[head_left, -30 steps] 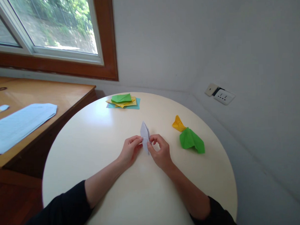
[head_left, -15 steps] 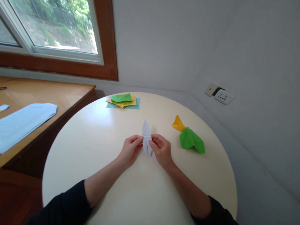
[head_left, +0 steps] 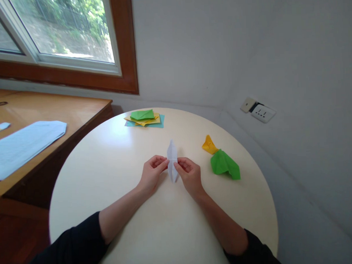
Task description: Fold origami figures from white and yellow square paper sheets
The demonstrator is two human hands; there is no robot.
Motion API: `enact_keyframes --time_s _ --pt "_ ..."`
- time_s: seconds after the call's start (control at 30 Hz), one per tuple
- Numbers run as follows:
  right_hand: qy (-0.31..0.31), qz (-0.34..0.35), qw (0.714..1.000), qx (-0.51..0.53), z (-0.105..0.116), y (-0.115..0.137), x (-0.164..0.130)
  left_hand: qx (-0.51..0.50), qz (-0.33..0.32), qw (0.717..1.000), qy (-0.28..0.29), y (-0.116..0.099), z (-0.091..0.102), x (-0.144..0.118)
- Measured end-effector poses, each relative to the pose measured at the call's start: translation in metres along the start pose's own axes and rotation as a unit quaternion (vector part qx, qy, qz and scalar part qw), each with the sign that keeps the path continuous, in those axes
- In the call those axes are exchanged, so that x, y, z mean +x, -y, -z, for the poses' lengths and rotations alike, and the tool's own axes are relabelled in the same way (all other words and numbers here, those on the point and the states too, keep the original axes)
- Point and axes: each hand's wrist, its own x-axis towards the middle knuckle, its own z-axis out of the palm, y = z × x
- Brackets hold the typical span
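A narrow piece of folded white paper (head_left: 172, 151), pointed at both ends, stands lengthwise between my hands over the middle of the round table. My left hand (head_left: 154, 171) pinches its left edge, thumb on the near face and the other fingers curled behind. On the opposite edge my right hand (head_left: 190, 174) grips it the same way, its thumb lying a little lower. A crease runs across the paper at about thumb height. To the right of my right hand lie a folded green paper (head_left: 225, 163) and a folded orange paper (head_left: 209, 144), touching each other.
At the far edge of the white round table (head_left: 133, 233) sits a stack of green, yellow and blue papers (head_left: 143, 117). A wooden desk (head_left: 85, 108) on the left bears white sheets (head_left: 29, 146) and scissors (head_left: 0, 104). A wall socket (head_left: 263, 112) is at right.
My left hand has shifted slightly up and its thumb lies a bit further over the paper. The lower part of the white paper looks slightly changed in shape. Everything else stays put.
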Motion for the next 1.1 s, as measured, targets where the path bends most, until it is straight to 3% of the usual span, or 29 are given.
enact_keyframes --time_s 0.63,1.1 --pt "0.014 0.004 1.000 -0.013 0.0009 -0.0015 0.0004 0.082 -0.013 0.997 0.004 0.0023 0.0021 0.0023" --pt "-0.002 0.059 0.994 -0.088 -0.0018 -0.0002 -0.0006 0.172 -0.099 0.979 0.038 0.0011 0.0056 0.0018"
